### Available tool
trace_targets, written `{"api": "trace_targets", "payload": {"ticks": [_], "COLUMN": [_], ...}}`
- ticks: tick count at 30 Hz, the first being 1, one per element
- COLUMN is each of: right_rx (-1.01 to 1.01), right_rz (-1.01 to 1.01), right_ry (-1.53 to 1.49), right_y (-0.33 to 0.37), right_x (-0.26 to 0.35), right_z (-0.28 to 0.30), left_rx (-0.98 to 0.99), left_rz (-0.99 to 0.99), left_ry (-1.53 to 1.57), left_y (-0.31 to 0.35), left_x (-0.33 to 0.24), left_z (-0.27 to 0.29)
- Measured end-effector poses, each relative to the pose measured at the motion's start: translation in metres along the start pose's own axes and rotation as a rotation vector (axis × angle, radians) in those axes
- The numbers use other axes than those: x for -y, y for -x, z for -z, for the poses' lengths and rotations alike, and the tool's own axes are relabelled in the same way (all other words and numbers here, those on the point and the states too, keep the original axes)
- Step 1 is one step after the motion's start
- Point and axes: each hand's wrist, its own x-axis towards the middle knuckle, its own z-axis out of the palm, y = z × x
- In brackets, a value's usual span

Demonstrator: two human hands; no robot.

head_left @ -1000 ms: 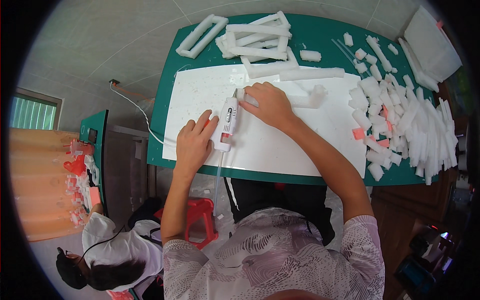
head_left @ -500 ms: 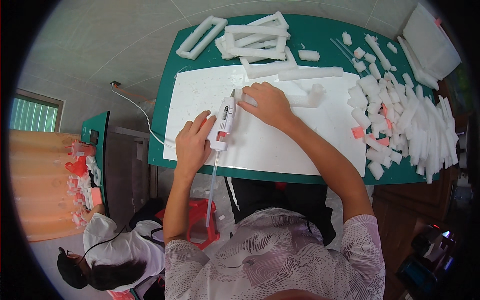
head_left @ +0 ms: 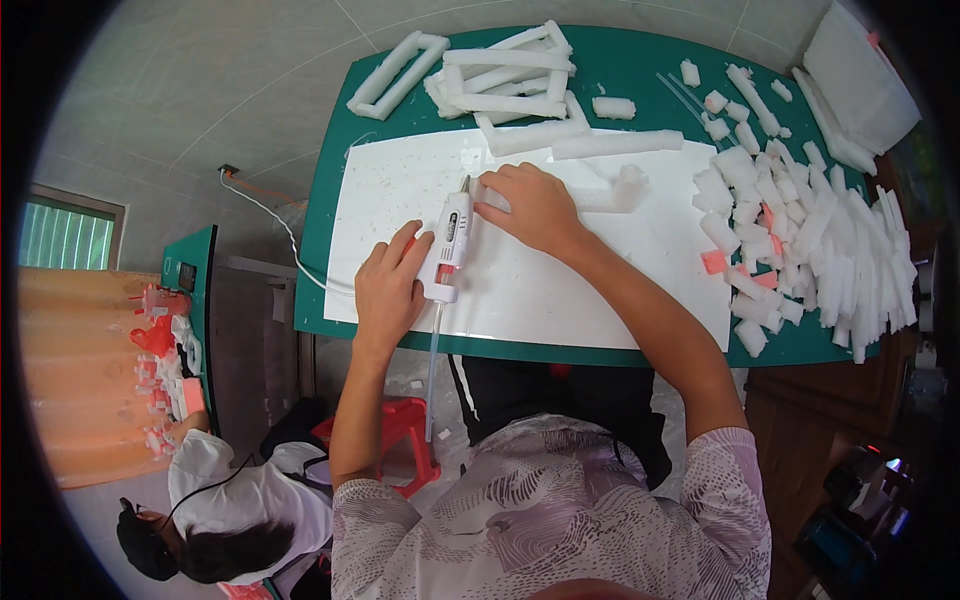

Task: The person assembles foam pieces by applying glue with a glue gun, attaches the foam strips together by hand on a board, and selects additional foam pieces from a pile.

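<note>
My left hand is closed around the grip of a white hot glue gun. A long translucent glue stick pokes out of the gun's rear and hangs past the table's near edge. The gun's nozzle points away from me, close beside the fingertips of my right hand. That hand is closed on a white foam strip frame, which lies on the white board; my fingers hide part of it. Just beyond rest a foam strip and another joined foam piece.
Several foam frames are stacked at the green table's far side. Foam offcuts and long strips are heaped at the right. A white cord runs leftward. Another person sits at lower left near a red stool.
The glue gun has shifted slightly, and the hanging end of its glue stick has swung a little to the right. My right hand stays in nearly the same place.
</note>
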Motion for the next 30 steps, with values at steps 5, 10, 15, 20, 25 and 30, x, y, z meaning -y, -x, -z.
{"api": "trace_targets", "payload": {"ticks": [5,10,15,20,25,30], "right_rx": [-0.006,0.010,0.002,0.002,0.017,0.018], "right_rz": [0.009,-0.006,-0.001,0.000,-0.012,-0.018], "right_ry": [0.006,0.012,0.020,0.026,0.019,0.002], "right_y": [0.0002,-0.0002,0.0000,0.0001,-0.0010,-0.0004], "right_x": [-0.0011,-0.0003,-0.0020,-0.0018,-0.0002,-0.0025], "right_z": [-0.0011,-0.0009,-0.0024,-0.0023,-0.0010,-0.0007], "left_rx": [0.015,0.034,0.050,0.056,0.042,0.042], "left_rz": [0.013,0.016,0.016,0.016,0.014,0.027], "left_ry": [0.009,0.029,0.030,0.022,0.016,0.019], "left_y": [0.0030,0.0039,0.0040,0.0054,0.0062,0.0090], "left_x": [-0.0007,-0.0003,-0.0009,0.0003,0.0007,0.0038], "left_z": [0.0009,0.0018,0.0027,0.0017,0.0035,-0.0009]}}
